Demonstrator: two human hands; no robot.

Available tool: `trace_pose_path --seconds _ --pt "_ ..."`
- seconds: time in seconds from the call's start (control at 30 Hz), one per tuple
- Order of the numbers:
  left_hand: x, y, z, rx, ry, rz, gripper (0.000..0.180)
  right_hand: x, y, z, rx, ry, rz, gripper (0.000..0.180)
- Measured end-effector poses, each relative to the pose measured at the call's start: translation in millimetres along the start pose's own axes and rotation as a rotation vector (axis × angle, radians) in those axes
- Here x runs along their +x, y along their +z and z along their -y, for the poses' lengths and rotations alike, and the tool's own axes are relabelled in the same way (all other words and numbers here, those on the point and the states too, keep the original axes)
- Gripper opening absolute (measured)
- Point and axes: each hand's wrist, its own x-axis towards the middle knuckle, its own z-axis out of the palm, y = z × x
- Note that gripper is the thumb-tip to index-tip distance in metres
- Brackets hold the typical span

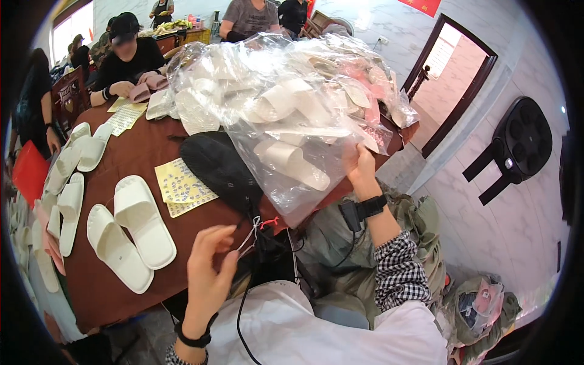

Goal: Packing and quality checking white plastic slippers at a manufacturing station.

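A large clear plastic bag full of white slippers lies across the table in front of me. My right hand pinches its near right edge. Over the near table edge, my left hand hovers with bent fingers, the thumb apart from them and nothing visible between. Beside that thumb runs a thin pale cord tied by a black drawstring bag, which lies partly under the plastic. To the left rests a pair of white slippers, next to yellow sticker sheets.
More slippers line the left side of the brown-covered table. Across it, a person in a black cap handles pink slippers. Sacks stand at my right, below a marbled wall with a doorway.
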Motion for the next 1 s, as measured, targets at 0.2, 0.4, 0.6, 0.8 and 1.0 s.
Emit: trace_pose_path --seconds 0.2,0.4,0.6,0.8,1.0 --pt "65 90 -19 0.562 0.377 0.114 0.084 -25 7 -20 0.103 -0.013 0.046 0.015" --pt "124 138 20 0.860 0.429 0.112 0.097 -54 19 -3 -0.051 -0.092 0.217 0.012" --pt "161 127 49 0.272 0.252 0.109 0.066 -35 23 40 -0.317 -0.120 0.585 0.023" --pt "167 149 46 0.101 0.356 0.074 0.061 24 29 17 -1.988 -1.436 0.703 0.051" --pt "131 178 78 0.616 0.113 0.279 0.078 91 37 18 -2.156 -0.964 0.817 0.039"
